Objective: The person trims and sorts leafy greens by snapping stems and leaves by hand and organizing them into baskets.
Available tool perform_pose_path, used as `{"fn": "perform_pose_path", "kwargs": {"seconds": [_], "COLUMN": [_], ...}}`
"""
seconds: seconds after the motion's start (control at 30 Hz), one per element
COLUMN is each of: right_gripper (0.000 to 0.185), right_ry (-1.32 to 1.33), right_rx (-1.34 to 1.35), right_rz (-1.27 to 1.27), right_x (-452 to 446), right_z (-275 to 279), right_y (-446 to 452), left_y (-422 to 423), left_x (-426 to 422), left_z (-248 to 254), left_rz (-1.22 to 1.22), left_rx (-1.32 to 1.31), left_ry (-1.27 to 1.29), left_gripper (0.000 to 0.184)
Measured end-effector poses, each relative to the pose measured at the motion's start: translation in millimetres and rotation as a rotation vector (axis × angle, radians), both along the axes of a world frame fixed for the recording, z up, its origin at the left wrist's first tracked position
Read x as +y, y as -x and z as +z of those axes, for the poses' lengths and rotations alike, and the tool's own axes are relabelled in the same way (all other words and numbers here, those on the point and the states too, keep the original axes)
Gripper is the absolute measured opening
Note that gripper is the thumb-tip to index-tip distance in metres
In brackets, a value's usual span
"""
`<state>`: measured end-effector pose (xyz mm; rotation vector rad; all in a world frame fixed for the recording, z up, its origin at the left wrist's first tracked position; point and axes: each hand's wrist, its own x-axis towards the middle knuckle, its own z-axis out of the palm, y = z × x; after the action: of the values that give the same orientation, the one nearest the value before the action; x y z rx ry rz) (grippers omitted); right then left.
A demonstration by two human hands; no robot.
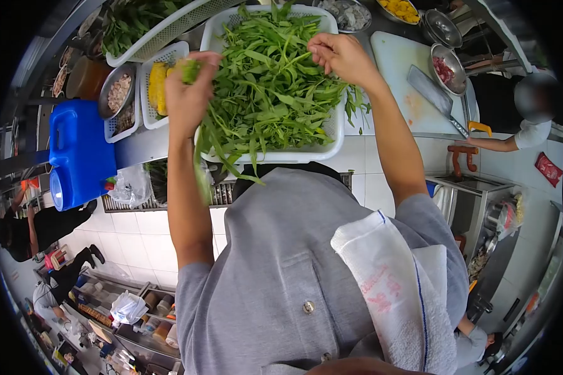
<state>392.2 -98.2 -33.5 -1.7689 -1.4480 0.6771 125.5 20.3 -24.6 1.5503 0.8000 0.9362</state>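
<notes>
In this tiled kitchen, a steel counter (141, 147) carries a white plastic basket (331, 150) heaped with leafy greens (266, 87), at its front edge. The left hand (187, 97) has its fingers closed round a bunch (191, 71); the right hand (344, 57), over the basket's far right part, appears to pinch 1 stem (300, 59). Greens trailing over the front and right rims could slip off, dragged by a sleeve or lift. The cleaver (430, 90) lies on the cutting board (391, 62), its handle reaching past the front right corner, beside a co-worker's hand (473, 142); a brush there could knock it. The left fingertips are hidden, the hanging leaves below blurred, and the basket's far side partly cut off.
</notes>
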Motion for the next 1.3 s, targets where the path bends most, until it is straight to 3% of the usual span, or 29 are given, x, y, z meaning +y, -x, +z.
{"fn": "perform_pose_path", "kwargs": {"seconds": [0.07, 0.17, 0.33, 0.5, 0.57, 0.73, 0.9, 0.93, 0.97, 1.03, 1.23, 1.3], "right_gripper": [0.016, 0.017, 0.018, 0.016, 0.015, 0.017, 0.025, 0.029, 0.029, 0.032, 0.029, 0.025], "right_ry": [-0.008, -0.035, -0.179, -0.383, -0.437, -0.543, -0.411, -0.260, -0.264, -0.079, -0.096, -0.017], "right_rx": [0.007, 0.021, -0.117, -0.361, -0.359, -0.243, -0.195, -0.004, -0.001, 0.244, 0.310, 0.351], "right_rz": [0.006, -0.006, -0.026, -0.018, 0.036, 0.200, -0.030, 0.033, 0.032, 0.216, 0.392, 0.310], "right_x": [3.4, 7.1, 0.6, 0.4, 3.8, 15.4, 20.3, 21.4, 23.2, 32.0, 69.8, 68.2], "right_z": [-0.7, -2.1, 11.1, 40.6, 47.8, 57.7, 40.1, 33.0, 26.3, 21.9, -1.7, 6.4], "right_y": [1.4, 4.5, 1.9, 12.9, 21.5, 38.9, -3.5, -4.3, -2.0, 8.8, 35.2, 26.9], "left_y": [-12.3, -22.6, -21.8, -31.6, -40.1, -52.2, -24.0, -17.5, -14.0, -13.1, -8.0, 1.3], "left_x": [-9.6, -14.3, -15.6, -18.6, -26.3, -21.6, -17.6, -18.3, -18.0, -16.6, -20.9, -22.8], "left_z": [-0.9, -8.0, 5.7, 41.2, 52.8, 41.8, 40.2, 41.7, 41.7, 35.6, 34.2, 37.2], "left_rz": [-0.170, -0.271, -0.088, -0.064, -0.172, -0.254, -0.193, -0.188, -0.184, -0.188, -0.215, -0.016], "left_rx": [0.182, 0.316, 0.248, 0.137, 0.203, 0.237, 0.188, 0.199, 0.212, 0.151, 0.195, 0.170], "left_ry": [-0.312, -0.499, -0.278, -0.397, -0.551, -0.495, -0.369, -0.246, -0.121, -0.211, -0.171, -0.096], "left_gripper": [0.016, 0.020, 0.018, 0.019, 0.021, 0.023, 0.019, 0.018, 0.018, 0.015, 0.015, 0.015]}}
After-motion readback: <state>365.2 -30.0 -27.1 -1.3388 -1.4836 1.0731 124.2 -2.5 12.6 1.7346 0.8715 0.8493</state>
